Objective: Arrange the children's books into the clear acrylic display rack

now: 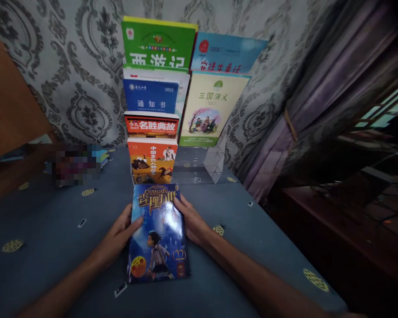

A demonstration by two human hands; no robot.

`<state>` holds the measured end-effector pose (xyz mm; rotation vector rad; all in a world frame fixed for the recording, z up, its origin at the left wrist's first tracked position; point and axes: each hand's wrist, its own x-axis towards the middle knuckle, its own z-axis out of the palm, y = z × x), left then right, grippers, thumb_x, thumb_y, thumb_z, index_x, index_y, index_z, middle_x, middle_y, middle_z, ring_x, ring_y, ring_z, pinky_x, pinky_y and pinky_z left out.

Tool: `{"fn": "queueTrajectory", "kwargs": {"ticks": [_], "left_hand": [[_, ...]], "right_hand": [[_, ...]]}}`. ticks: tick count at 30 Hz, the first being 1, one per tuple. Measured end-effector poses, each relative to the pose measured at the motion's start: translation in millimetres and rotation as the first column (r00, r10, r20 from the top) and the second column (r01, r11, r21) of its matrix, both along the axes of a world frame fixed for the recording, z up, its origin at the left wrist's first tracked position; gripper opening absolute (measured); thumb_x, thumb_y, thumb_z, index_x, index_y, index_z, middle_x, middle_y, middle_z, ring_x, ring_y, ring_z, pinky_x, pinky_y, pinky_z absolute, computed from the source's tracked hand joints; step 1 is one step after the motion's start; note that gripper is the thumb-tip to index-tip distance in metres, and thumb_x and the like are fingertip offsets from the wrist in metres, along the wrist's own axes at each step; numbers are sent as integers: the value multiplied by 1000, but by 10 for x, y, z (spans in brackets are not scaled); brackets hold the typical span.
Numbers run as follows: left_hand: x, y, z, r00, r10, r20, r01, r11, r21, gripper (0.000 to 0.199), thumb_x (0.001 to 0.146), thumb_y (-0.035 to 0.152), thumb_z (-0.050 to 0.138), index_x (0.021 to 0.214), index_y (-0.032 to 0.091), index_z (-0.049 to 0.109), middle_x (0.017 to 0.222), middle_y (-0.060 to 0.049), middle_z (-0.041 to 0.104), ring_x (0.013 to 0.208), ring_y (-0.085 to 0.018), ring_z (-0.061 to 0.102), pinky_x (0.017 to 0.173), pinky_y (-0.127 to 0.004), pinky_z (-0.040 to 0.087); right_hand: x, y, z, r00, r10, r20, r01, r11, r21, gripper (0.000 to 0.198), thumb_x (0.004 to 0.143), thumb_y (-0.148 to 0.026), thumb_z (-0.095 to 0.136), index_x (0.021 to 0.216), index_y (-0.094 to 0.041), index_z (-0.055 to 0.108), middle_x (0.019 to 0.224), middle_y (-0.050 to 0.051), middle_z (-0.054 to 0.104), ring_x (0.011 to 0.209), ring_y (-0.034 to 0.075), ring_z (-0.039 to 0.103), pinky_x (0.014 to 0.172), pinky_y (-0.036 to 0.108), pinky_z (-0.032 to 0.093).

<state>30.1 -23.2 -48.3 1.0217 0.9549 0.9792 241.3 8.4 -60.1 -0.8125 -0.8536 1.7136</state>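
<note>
A blue book point(159, 238) with a cartoon figure and the number 22 on its cover is held upright-facing in front of me. My left hand point(123, 225) grips its left edge, thumb on the cover. On the opposite edge, my right hand point(190, 216) is closed on the same book, its thumb near the upper corner. Just behind stands a clear tiered rack point(199, 172). Its left side holds an orange book point(152, 161), a red book point(152, 126), a blue booklet point(151, 95) and a green book point(159, 44). On its right are a cream book point(215, 108) and a light-blue book point(228, 51).
The rack stands on a blue cloth point(69, 256) with pineapple prints, against a patterned wall point(86, 57). Blurred items point(76, 163) lie at the left, by an orange-brown panel point(13, 97). A purple curtain point(305, 97) hangs at the right, beyond the table edge.
</note>
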Motion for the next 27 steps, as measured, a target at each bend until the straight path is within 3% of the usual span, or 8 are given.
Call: {"fn": "queueTrajectory", "kwargs": {"ticks": [5, 10, 16, 20, 22, 23, 25, 27], "left_hand": [[17, 213, 44, 988, 97, -116, -83, 989, 120, 69, 77, 62, 77, 125, 19, 52, 103, -8, 77, 89, -25, 75, 73, -31, 58], [48, 317, 29, 989, 100, -110, -89, 991, 101, 72, 71, 65, 79, 118, 18, 52, 84, -4, 75, 69, -23, 73, 62, -31, 56], [5, 346, -38, 993, 58, -105, -45, 991, 123, 63, 76, 62, 76, 116, 19, 53, 89, -4, 75, 75, -22, 73, 71, -33, 57], [-86, 399, -131, 964, 21, -263, 22, 987, 161, 61, 83, 63, 65, 120, 18, 50, 88, -5, 73, 74, -23, 71, 68, -35, 57], [-136, 397, -158, 879, 84, -469, 48, 963, 264, 57, 89, 58, 57, 127, 17, 49, 86, -4, 70, 75, -24, 70, 69, -37, 56], [-155, 383, -161, 795, 146, -588, 72, 941, 330, 55, 92, 53, 54, 131, 16, 48, 87, -5, 70, 78, -24, 69, 73, -38, 56], [-176, 333, -146, 554, 283, -783, 167, 883, 438, 49, 96, 44, 50, 137, 17, 48, 98, -7, 69, 92, -26, 68, 82, -42, 55], [-170, 276, -123, 328, 375, -867, 290, 834, 470, 41, 98, 37, 48, 134, 17, 54, 115, -12, 66, 107, -29, 64, 87, -44, 54]], "right_hand": [[2, -6, -7, 1000, 19, 13, -19, 1000, -6, 65, 73, -53, 82, 129, -28, 59, 111, 2, 77, 98, 23, 75, 86, 38, 61], [-9, -4, -22, 998, -1, 68, 0, 1000, 22, 62, 76, -53, 80, 129, -28, 61, 109, 2, 77, 100, 24, 74, 86, 39, 61], [2, 64, -39, 995, 4, 96, -12, 997, 82, 55, 76, -50, 82, 122, -25, 66, 105, 4, 77, 100, 26, 73, 90, 41, 59], [14, 152, -111, 989, -18, 147, -1, 992, 129, 52, 72, -50, 84, 115, -24, 67, 105, 4, 77, 99, 27, 73, 89, 41, 59], [23, 191, -158, 972, -68, 224, 25, 982, 190, 49, 73, -50, 82, 112, -25, 67, 107, 4, 77, 99, 27, 73, 89, 42, 58], [27, 209, -183, 955, -98, 279, 33, 973, 230, 46, 75, -49, 80, 112, -25, 66, 108, 5, 76, 101, 27, 72, 91, 42, 57], [36, 243, -237, 899, -177, 400, 45, 947, 319, 45, 79, -47, 76, 116, -25, 65, 113, 6, 75, 105, 28, 71, 96, 45, 55], [49, 275, -302, 823, -268, 502, 50, 913, 405, 50, 81, -45, 73, 124, -23, 61, 118, 9, 74, 110, 29, 69, 101, 48, 52]]}}
